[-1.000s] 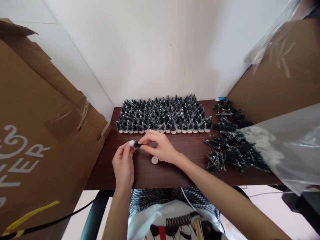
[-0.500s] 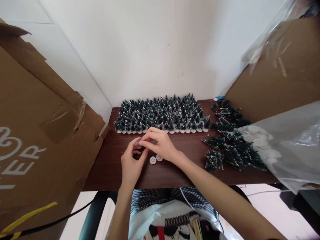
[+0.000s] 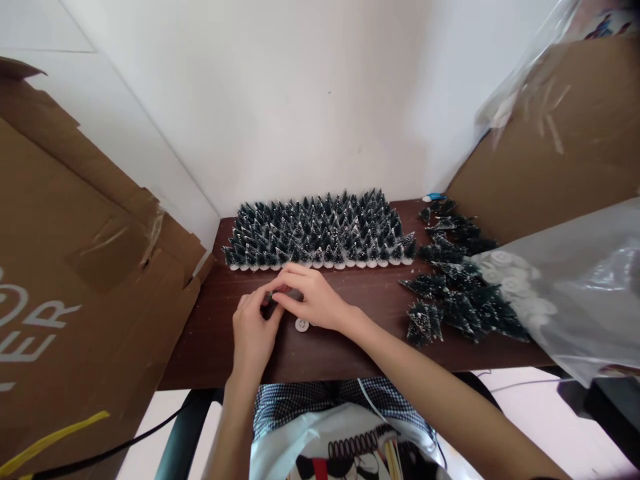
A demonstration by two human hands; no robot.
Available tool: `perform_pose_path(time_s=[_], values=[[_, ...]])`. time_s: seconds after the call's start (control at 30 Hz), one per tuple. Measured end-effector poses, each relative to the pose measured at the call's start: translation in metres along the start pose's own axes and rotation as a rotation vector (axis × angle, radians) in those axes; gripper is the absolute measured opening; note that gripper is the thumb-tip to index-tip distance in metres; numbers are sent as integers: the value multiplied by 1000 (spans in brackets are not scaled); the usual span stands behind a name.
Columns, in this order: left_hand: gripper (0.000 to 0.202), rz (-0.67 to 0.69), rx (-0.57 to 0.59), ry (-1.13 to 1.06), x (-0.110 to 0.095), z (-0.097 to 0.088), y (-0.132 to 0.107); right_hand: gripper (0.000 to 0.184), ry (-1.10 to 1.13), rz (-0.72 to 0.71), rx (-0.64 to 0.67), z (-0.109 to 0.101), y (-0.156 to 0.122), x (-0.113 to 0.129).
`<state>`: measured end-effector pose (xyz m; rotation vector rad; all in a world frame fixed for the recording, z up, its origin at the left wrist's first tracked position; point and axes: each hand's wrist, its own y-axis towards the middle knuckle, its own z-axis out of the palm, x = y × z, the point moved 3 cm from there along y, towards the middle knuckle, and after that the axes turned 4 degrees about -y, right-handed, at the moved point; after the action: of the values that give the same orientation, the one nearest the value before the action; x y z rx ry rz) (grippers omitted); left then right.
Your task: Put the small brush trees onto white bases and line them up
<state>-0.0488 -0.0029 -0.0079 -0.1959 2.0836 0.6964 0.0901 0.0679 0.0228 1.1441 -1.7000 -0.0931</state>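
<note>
My left hand (image 3: 253, 337) and my right hand (image 3: 315, 299) meet above the front of the table, fingertips pinched together. A bit of a small dark green miniature tree (image 3: 271, 296) shows between them; most of it is hidden by the fingers. A white round base (image 3: 302, 325) with slots lies on the wood just below my right hand. Behind the hands, rows of snow-tipped miniature trees (image 3: 325, 233) stand upright on white bases. To the right lies a pile of loose miniature trees (image 3: 463, 300), many on their sides.
A clear plastic bag (image 3: 590, 287) with several white bases (image 3: 515, 283) is at the right. Cardboard boxes flank the brown table (image 3: 200, 353): one at left (image 3: 100, 267), one at right (image 3: 565, 147). A small blue-and-white object (image 3: 434, 197) lies at the back right.
Both hands have shifted slightly left and down in view, still together. My right hand now covers one of the two white bases seen before. Dark green now shows between the fingers.
</note>
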Motion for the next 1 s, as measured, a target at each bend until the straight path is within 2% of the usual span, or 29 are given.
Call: perform_pose_path(time_s=[0.17,0.37,0.6,0.83,1.0], values=[[25,19,1,115,10,-14,12,14,36,11,-23,-1,0,1],[22,-18,-59,233,33,-36,32,14,25,15,-51,-3,-1,1],[22,39,-99,271,54,-46,40,16,20,13,-37,-2,-2,1],[43,-61,22,452,50,-46,39,19,17,22,-24,-1,-1,0],[44,-31,52,469,43,-47,39,19,7,25,-10,0,-2,0]])
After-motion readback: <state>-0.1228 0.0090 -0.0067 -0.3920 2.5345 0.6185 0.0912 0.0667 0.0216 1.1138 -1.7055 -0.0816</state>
